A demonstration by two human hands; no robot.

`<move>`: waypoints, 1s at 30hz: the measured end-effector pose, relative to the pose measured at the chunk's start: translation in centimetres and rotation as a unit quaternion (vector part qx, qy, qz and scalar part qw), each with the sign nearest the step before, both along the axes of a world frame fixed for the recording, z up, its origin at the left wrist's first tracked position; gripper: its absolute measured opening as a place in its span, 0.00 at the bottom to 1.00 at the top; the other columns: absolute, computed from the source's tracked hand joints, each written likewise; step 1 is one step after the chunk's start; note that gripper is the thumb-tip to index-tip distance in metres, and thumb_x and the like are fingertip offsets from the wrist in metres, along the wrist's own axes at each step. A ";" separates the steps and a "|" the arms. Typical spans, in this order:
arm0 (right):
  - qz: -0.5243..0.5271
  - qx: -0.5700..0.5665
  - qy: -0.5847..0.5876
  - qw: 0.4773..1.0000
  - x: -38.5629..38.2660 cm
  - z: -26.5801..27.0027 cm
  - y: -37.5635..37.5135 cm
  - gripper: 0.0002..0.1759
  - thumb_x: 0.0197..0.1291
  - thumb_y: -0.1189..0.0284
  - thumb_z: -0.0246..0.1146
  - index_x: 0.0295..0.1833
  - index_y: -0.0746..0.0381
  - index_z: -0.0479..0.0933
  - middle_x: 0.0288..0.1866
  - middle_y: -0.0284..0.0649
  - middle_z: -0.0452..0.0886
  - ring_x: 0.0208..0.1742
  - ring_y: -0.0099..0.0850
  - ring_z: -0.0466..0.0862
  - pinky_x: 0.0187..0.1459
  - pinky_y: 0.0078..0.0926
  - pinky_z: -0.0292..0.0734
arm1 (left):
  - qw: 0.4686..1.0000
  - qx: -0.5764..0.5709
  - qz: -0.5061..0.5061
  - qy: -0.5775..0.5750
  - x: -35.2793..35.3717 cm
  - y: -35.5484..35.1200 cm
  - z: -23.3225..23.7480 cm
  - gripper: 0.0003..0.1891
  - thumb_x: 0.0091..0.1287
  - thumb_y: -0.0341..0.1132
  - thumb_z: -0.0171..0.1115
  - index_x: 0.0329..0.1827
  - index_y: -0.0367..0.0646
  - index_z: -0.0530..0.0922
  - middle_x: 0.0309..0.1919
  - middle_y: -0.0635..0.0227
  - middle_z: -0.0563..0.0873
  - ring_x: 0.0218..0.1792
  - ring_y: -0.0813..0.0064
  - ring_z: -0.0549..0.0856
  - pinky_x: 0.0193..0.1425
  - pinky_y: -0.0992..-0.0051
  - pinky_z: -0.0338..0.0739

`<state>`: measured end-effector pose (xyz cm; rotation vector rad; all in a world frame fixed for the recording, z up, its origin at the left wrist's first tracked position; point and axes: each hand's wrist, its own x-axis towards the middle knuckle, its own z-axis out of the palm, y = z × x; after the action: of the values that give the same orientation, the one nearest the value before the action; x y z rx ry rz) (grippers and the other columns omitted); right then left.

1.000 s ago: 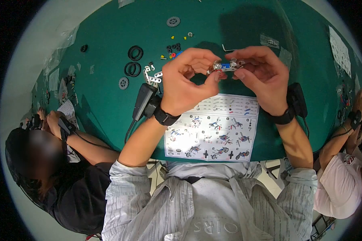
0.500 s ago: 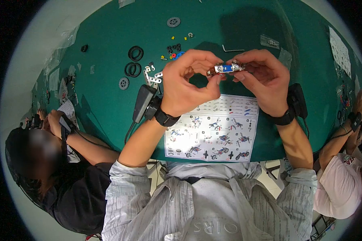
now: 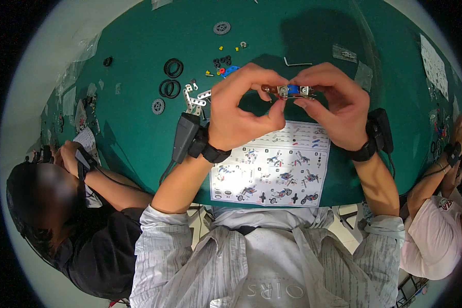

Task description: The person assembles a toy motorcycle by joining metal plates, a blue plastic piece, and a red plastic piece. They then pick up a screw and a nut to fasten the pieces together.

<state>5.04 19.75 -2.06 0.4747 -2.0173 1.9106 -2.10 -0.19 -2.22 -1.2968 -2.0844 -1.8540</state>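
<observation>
- Grip: left hand (image 3: 233, 110) and right hand (image 3: 344, 105), both pinching metal-and-blue assembly (image 3: 295, 91) between fingertips.
- Printed sheet (image 3: 269, 177), flat on green table (image 3: 138, 51).
- Grey wheel (image 3: 158, 106), left of the hands.

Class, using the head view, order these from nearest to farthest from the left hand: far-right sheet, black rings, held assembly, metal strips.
From the left hand:
1. Assembly, in its grasp.
2. Metal strips, just left.
3. Black rings, farther left.
4. Sheet, at far right.

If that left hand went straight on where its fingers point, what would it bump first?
Beyond the small assembly it holds, the left hand would probably meet the right hand first, though depth is unclear.
</observation>
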 end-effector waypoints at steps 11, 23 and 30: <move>-0.001 0.052 0.032 0.998 -0.2 0.4 0.5 0.17 0.56 0.85 0.72 0.52 0.65 0.85 0.52 0.43 0.85 0.47 0.28 0.85 0.46 0.23 0.81 | 0.997 0.019 0.016 0.072 -0.5 0.4 0.0 0.19 0.48 0.20 0.72 0.44 0.39 0.82 0.38 0.64 0.89 0.33 0.73 0.86 0.37 0.77 0.81; -0.007 0.064 0.049 0.997 -0.3 0.5 0.6 0.17 0.54 0.86 0.71 0.50 0.64 0.86 0.50 0.43 0.87 0.47 0.29 0.86 0.45 0.23 0.81 | 0.996 -0.007 -0.004 0.085 -0.5 -0.1 0.0 0.19 0.48 0.18 0.71 0.45 0.36 0.81 0.40 0.58 0.89 0.43 0.64 0.89 0.50 0.69 0.82; -0.011 0.061 0.046 0.997 -0.3 0.5 0.6 0.17 0.54 0.86 0.71 0.50 0.65 0.86 0.50 0.43 0.86 0.47 0.29 0.86 0.45 0.23 0.81 | 0.996 -0.016 -0.003 0.088 -0.6 -0.1 0.4 0.19 0.48 0.17 0.71 0.46 0.36 0.82 0.40 0.59 0.89 0.41 0.69 0.88 0.48 0.73 0.81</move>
<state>4.75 20.37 -1.56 0.5581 -2.0784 1.7287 -2.68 -0.30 -1.82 -1.4198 -2.0300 -1.6476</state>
